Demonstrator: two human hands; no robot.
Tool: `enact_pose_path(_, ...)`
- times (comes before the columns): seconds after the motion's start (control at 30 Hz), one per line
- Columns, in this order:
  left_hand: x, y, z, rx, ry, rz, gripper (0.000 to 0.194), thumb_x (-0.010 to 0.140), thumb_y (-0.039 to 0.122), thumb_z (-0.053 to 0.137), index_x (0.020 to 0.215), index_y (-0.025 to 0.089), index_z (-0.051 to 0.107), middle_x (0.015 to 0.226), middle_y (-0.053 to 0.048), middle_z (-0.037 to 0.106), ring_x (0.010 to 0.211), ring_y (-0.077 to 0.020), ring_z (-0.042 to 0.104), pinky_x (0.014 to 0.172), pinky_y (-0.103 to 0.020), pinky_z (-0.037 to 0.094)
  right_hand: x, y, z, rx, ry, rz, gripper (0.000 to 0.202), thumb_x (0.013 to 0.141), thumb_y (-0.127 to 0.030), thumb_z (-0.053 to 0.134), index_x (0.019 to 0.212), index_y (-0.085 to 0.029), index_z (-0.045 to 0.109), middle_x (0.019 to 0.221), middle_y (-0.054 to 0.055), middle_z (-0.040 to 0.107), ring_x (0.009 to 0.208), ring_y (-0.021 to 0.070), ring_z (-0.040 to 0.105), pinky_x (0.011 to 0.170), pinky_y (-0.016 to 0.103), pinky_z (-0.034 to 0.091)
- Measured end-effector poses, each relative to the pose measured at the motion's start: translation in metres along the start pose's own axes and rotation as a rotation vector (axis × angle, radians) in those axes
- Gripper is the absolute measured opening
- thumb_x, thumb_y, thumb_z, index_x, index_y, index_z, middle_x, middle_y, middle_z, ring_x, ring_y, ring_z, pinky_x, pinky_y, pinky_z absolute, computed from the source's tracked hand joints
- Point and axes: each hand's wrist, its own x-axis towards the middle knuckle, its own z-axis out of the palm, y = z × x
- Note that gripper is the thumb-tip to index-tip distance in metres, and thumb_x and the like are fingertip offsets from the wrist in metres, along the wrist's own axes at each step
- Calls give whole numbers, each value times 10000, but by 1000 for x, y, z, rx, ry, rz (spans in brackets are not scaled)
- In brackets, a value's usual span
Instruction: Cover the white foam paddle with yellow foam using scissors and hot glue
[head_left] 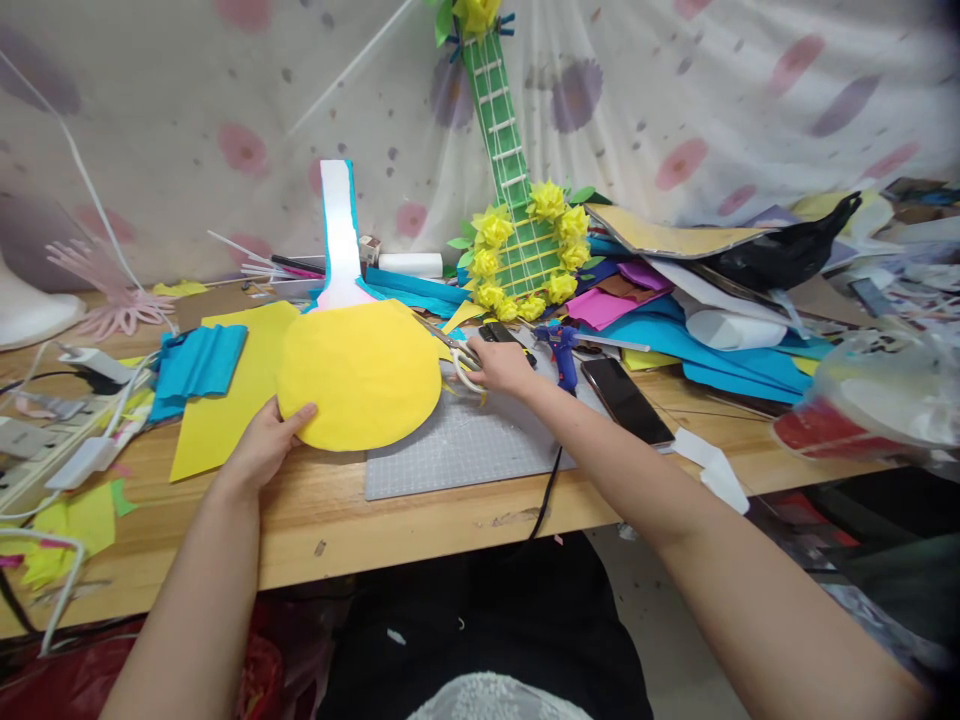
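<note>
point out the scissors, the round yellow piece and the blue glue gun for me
Scissors [452, 344]: head view, near where the blades meet the white handles.
Round yellow piece [360, 375]: head view, middle of its broad face.
Blue glue gun [562, 352]: head view, on its body.

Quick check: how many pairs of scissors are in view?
1: the scissors in the right hand, at the right edge of the rounded yellow piece. More may be hidden under the piled sheets.

Just left of the phone [628, 400] lies a glue gun [562, 352]; well right of the phone, a tub [870, 400] (red low down). Behind the phone are heaped papers [660, 332] and a patterned curtain [660, 90].
</note>
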Motion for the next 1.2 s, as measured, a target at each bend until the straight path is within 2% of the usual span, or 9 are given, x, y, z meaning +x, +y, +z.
enact_pose_path(0.2, 0, -1, -3, 19, -1, -6, 536, 682, 336, 716, 1164, 162, 560, 1165, -126, 645, 949, -261, 655, 700, -334, 583, 14, -3, -5, 74, -13, -27, 540, 830, -646, 374, 1067, -187, 532, 958, 90, 698, 825, 247, 643, 572, 266, 300)
enact_pose_path(0.47, 0, -1, -3, 10, -17, -20, 508, 699, 332, 702, 1152, 154, 558, 1161, -128, 648, 976, -258, 649, 763, -355, 572, 24, -7, -12, 45, 21, -77, 370, 855, -486, 412, 1044, -193, 538, 1003, 75, 691, 853, 231, 635, 587, 270, 302)
enact_pose_path(0.87, 0, 0, -4, 37, -17, -23, 464, 727, 317, 677, 1152, 170, 567, 1189, -121, 634, 1002, -256, 638, 763, -351, 573, 24, -8, -11, -43, 41, -56, 389, 862, -474, 426, 1083, -173, 534, 1006, 110, 690, 909, 248, 631, 599, 280, 301)
enact_pose_path(1.07, 0, 0, -3, 14, -19, -21, 477, 730, 317, 679, 1164, 164, 557, 1196, -123, 631, 997, -252, 642, 757, -336, 574, 25, -7, -15, -64, 6, -58, 371, 877, -448, 433, 1102, -168, 526, 1030, 123, 688, 937, 246, 628, 628, 271, 317)
enact_pose_path(1.2, 0, -1, -3, 21, -19, -20, 458, 742, 306, 667, 1165, 173, 555, 1209, -122, 625, 998, -250, 642, 743, -327, 576, 28, -4, -18, -55, -25, -56, 394, 875, -484, 418, 1087, -174, 535, 1023, 113, 692, 925, 243, 633, 625, 265, 328)
